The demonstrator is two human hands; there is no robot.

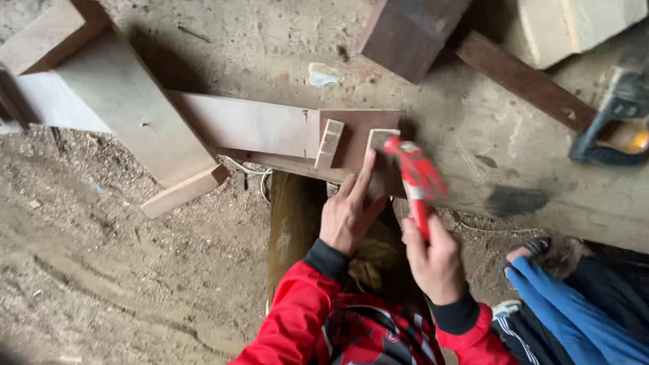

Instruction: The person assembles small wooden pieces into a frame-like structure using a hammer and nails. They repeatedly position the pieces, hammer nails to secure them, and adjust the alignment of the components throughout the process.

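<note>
Head view, looking down at a dusty floor strewn with sawdust. Right hand (434, 260) is closed in a fist around the handle of a red hammer (418, 181); the hammer head sits up near the far end of the work and is motion-blurred, so exact contact with the wood cannot be told. Left hand (347, 213) rests on a brown board (355, 138), fingers stretched out and close together, fingertips pressed against a small pale wooden block (378, 142) standing on that board; the hand grips nothing. A second pale block (329, 143) stands just beside it to the left, apart from the hand. The brown board joins a longer pale plank (243, 125) running left, where a wide plank (128, 115) crosses over it. Under the hands a dark upright timber (292, 223) supports the work. Both sleeves are red with black cuffs. At lower right, another person's blue trouser leg (568, 311) and sandalled foot. A yellow-and-dark power tool (618, 122) lies at right edge.
</note>
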